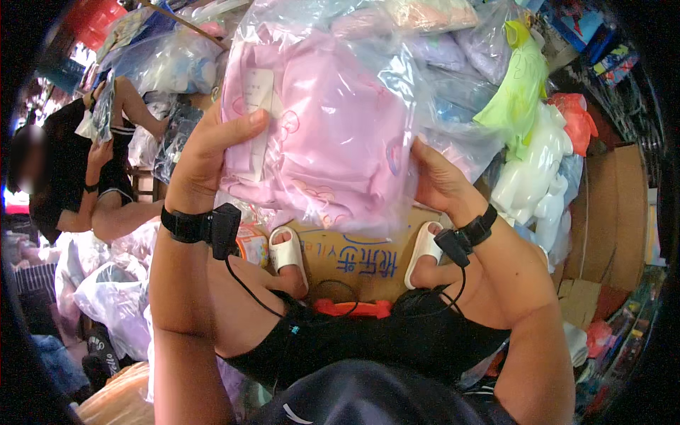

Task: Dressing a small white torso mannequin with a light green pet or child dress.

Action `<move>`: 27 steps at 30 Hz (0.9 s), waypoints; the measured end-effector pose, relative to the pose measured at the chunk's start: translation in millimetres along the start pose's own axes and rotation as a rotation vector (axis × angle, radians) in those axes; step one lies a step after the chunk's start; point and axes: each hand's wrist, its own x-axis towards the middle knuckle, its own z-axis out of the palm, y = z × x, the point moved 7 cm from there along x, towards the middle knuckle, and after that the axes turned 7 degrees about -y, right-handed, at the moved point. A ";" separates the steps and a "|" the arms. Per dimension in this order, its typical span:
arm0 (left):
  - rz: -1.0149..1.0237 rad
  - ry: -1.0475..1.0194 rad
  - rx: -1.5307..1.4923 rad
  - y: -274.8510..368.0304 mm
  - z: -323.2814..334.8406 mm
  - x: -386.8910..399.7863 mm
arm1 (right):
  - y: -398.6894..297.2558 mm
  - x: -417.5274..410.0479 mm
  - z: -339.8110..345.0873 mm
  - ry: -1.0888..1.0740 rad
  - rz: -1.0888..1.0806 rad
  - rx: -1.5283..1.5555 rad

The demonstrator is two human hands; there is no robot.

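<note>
A folded pink garment (334, 106) with a printed pattern lies inside a transparent plastic bag (396, 90), held up before me. My left hand (207, 143) grips the bag's left edge, thumb across the front and fingers hidden behind. Under the film, beside that thumb, shows a white paper tag (260, 87) with writing. At the lower right edge, my right hand (438, 178) holds the bag, most of its fingers out of sight behind it. Each wrist wears a black strap with a small device and a cable.
More bagged clothes (446, 53) are heaped beyond the held bag. Right of them lie a yellow-green bag (518, 85), white plastic bags (531, 170) and a cardboard box (605, 212). Flat cardboard (345, 260) with writing lies between my feet. Another person (69, 164) sits at left, handling a plastic bag.
</note>
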 end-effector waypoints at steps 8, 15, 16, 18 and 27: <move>0.051 0.007 0.097 3.7 9.9 -5.5 | -18.1 -1.3 21.7 -0.168 -0.027 -0.102; 0.088 0.112 0.165 1.2 -11.5 7.0 | -66.4 -6.2 8.4 -0.255 -0.191 -0.134; 0.093 0.130 0.123 -3.4 -18.3 10.6 | -70.4 -10.6 11.4 -0.246 -0.206 0.023; 0.095 0.125 0.081 -3.9 -16.4 13.6 | -59.4 -9.0 12.3 -0.308 -0.177 0.073; 0.069 0.043 0.291 -4.6 9.6 4.6 | -8.1 14.6 -15.9 0.128 -0.007 -0.412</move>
